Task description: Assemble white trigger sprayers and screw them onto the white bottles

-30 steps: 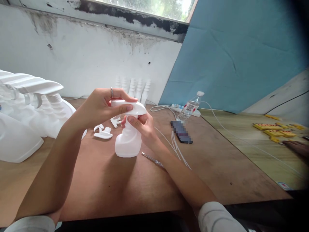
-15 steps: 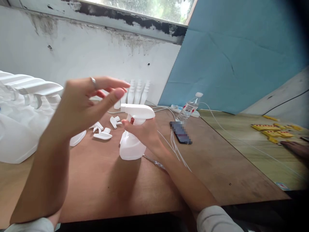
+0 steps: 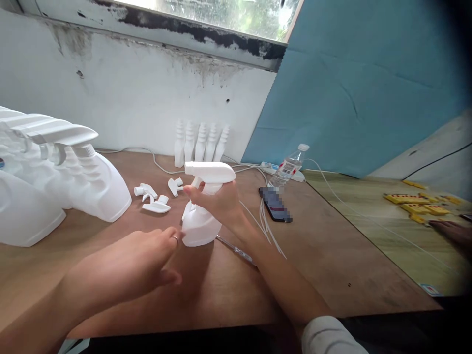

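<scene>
My right hand (image 3: 223, 201) is wrapped round the neck of a white spray bottle (image 3: 201, 227), just under its trigger head (image 3: 210, 172). The bottle stands upright on the brown table. My left hand (image 3: 147, 260), with a ring on one finger, is low at the bottle's lower left side. Its fingers bend toward the bottle, the thumb is held apart, and nothing shows in its grasp; whether the fingertips touch the bottle I cannot tell. Loose white trigger-head parts (image 3: 157, 204) lie on the table beyond it. Behind the bottle, a screwdriver (image 3: 236, 250) lies near my right forearm.
Several assembled white spray bottles (image 3: 99, 182) stand at the left. Ribbed white bottle-like pieces (image 3: 200, 142) line the wall. A phone (image 3: 276, 204), a water bottle (image 3: 289, 167) and cables lie to the right. Another person's hand (image 3: 452, 231) is by yellow parts (image 3: 407, 198) on a neighbouring table.
My left hand has dropped from above and left of the spray head down beside the bottle's base. My right hand and the bottle have stayed in place.
</scene>
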Demonstrator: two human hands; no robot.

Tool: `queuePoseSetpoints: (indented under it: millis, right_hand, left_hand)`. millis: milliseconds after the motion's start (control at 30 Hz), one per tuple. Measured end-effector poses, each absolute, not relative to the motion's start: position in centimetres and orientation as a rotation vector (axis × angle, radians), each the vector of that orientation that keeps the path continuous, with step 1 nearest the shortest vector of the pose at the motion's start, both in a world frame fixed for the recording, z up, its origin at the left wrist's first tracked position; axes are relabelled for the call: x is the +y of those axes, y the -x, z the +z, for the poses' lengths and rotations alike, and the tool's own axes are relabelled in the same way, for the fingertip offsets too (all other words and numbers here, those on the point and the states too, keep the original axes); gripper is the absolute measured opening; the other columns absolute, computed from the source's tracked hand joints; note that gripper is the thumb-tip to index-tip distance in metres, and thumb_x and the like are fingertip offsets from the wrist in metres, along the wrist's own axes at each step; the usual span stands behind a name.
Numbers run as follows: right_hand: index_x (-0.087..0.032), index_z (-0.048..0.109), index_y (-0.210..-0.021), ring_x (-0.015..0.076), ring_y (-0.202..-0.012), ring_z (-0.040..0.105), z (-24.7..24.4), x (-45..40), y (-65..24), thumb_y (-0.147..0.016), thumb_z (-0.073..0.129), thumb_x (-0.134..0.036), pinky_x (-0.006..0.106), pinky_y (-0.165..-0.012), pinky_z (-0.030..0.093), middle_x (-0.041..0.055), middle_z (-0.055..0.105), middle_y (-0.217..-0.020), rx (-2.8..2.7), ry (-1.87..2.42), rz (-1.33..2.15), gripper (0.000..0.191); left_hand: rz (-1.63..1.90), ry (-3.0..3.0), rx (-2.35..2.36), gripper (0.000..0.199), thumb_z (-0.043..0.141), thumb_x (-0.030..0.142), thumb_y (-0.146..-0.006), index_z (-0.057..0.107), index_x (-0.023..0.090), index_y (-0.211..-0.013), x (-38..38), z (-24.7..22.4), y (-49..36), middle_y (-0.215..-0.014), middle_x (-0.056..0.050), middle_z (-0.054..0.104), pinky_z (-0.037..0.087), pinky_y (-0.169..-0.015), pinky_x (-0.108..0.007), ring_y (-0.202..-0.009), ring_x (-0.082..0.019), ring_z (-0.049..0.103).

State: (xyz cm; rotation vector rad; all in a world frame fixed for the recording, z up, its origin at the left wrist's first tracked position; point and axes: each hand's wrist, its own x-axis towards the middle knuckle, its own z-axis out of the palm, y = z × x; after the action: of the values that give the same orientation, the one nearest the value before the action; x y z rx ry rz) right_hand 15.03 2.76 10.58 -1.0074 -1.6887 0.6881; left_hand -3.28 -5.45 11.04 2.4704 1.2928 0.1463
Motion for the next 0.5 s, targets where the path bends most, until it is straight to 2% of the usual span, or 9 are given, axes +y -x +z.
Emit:
queuePoseSetpoints:
  millis: [100,200,300,367,433,500]
  right_hand:
    - [-0.018,0.062,-0.062,0.0123,-0.059,0.059,10.6,2.3,-14.8,-0.066,0.077,-0.041,0.025,-0.056,0.046,-0.0015,0.063,-0.062,-1.68,0.912,0.868,0.027]
    - [-0.017,0.064,-0.069,0.0136,-0.063,0.061,10.3,1.7,-14.2,-0.066,0.078,-0.043,0.025,-0.056,0.048,0.0005,0.066,-0.068,-1.682,0.753,1.116,0.03]
    - [-0.017,0.065,-0.087,0.0169,-0.076,0.066,9.8,1.1,-13.2,-0.068,0.077,-0.042,0.029,-0.068,0.054,0.0031,0.069,-0.084,-1.689,0.521,1.3,0.034]
    - [-0.019,0.06,-0.103,0.019,-0.09,0.066,9.5,0.8,-12.8,-0.066,0.08,-0.039,0.033,-0.081,0.055,0.0045,0.068,-0.099,-1.681,0.395,1.305,0.047]
    - [-0.022,0.054,-0.113,0.0194,-0.1,0.064,9.1,0.9,-12.7,-0.068,0.08,-0.036,0.037,-0.092,0.052,0.0061,0.065,-0.112,-1.68,0.351,1.277,0.054]
    - [-0.022,0.052,-0.115,0.0185,-0.101,0.064,8.3,1.2,-13.2,-0.076,0.073,-0.034,0.038,-0.093,0.052,0.0075,0.063,-0.116,-1.682,0.392,1.273,0.046]
  left_hand:
    - [0.207,-2.355,1.467,0.054,0.054,0.051,-0.084,0.044,0.031,-0.133,-5.8,8.2,3.8,-0.12,-0.008,0.065,0.053,-0.066,-0.038,-0.085,-0.031,0.07]
    - [0.496,-2.195,1.662,0.063,0.057,0.052,-0.082,0.034,0.035,-0.139,-6.6,5.2,3.3,-0.119,-0.004,0.065,0.054,-0.065,-0.033,-0.086,-0.027,0.07]
    - [0.811,-2.036,1.863,0.049,0.055,0.048,-0.085,0.044,0.034,-0.13,-7.8,2.8,3.1,-0.109,-0.001,0.069,0.053,-0.063,-0.027,-0.085,-0.022,0.07]
    - [0.898,-1.979,1.943,0.043,0.055,0.051,-0.084,0.05,0.033,-0.123,-8.6,1.9,4.1,-0.102,0.0,0.07,0.051,-0.056,-0.024,-0.078,-0.02,0.07]
    - [0.92,-1.906,2.097,0.045,0.056,0.054,-0.082,0.051,0.034,-0.122,-9.2,1.5,6.3,-0.094,0.001,0.071,0.049,-0.056,-0.024,-0.075,-0.02,0.069]
    - [0.905,-1.753,2.363,0.048,0.057,0.056,-0.08,0.049,0.035,-0.123,-9.8,0.9,9.7,-0.081,0.002,0.07,0.048,-0.06,-0.027,-0.073,-0.022,0.069]
